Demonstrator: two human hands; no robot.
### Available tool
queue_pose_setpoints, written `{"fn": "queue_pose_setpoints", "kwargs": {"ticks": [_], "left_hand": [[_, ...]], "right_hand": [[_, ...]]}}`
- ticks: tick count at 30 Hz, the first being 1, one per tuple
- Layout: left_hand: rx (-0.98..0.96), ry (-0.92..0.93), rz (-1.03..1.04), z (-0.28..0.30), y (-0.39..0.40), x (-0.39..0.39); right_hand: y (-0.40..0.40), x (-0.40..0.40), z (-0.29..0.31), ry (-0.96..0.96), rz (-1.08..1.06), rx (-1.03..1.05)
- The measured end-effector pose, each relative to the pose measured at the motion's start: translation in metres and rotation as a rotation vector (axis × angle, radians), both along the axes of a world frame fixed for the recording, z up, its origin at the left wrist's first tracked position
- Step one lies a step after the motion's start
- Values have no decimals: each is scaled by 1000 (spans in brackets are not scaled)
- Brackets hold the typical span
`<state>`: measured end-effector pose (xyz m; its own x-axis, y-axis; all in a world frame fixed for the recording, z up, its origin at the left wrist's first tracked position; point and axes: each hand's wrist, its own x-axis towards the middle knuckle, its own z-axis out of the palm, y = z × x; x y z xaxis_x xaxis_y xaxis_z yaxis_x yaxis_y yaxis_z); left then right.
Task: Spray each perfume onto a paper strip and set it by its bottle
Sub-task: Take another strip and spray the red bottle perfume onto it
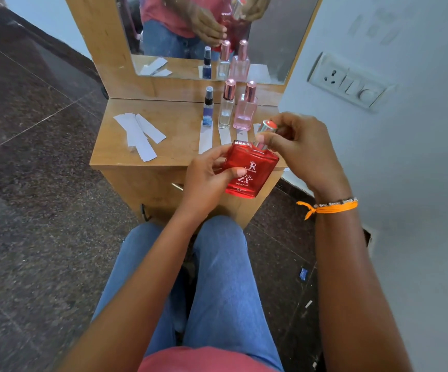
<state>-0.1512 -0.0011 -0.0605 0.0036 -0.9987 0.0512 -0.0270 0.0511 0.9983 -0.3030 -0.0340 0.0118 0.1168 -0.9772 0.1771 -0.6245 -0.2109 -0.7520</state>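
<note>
The left hand [204, 178] holds a flat red bottle [249, 171] above the front edge of a small wooden table [126, 154]. The right hand [298, 149] pinches a shiny silver cap [265, 131] at the top of the bottle. Three more bottles stand in a row near the back edge: a small blue one [208, 107], a clear one [227, 104] and a pink one [245, 107]. A white paper strip [205, 139] lies in front of each of them. A loose pile of strips [138, 135] lies near the left edge. A mirror [271, 36] stands behind the table. The person wears blue jeans [223, 277] and an orange wrist band [332, 208].
</note>
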Motion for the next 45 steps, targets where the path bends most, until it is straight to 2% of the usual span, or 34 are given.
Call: {"fn": "queue_pose_setpoints", "kwargs": {"ticks": [2,4,8,9,12,14,18,22,24,26,30,32,34,36,38,41,43,45], "left_hand": [[5,12,47,3,0,-8],[-10,8,77,5,-3,-13],[24,6,95,8,-12,-3],[30,-1,74,8,-13,1],[33,11,-33,7,-10,8],[38,38,-75,7,-8,8],[4,-13,15,8,-7,0],[-69,-142,169,8,-6,-13],[-46,-110,147,5,-6,-11],[13,-5,69,1,-4,-5],[107,118,-73,-2,-6,9],[115,143,-184,-2,-9,14],[119,167,-263,1,-10,16],[113,153,-250,5,-10,13],[83,73,-141,6,-10,5],[26,-51,46,4,-8,-8],[29,-56,53,2,-6,-9],[73,-19,-21,1,-6,-1]], "right_hand": [[1,12,-8,63,-187,-68],[8,24,-18,82,-274,-117],[7,13,-6,-181,-259,-202],[3,6,0,-236,-209,-181],[-5,-3,2,-385,155,58],[-6,1,-1,-478,233,127],[-7,6,-4,-511,39,27],[-3,22,-12,-340,-283,-113],[0,27,-13,-246,-324,-153],[1,22,-13,-219,-271,-100],[-5,-1,-13,-532,95,148],[-5,-8,-14,-623,257,214],[-4,-11,-14,-681,329,235],[-3,-9,-14,-712,241,204],[-3,-3,-17,-693,43,132],[-4,8,-27,-532,-236,1],[-3,10,-30,-456,-269,-13],[-3,5,-27,-452,-176,48]]}}
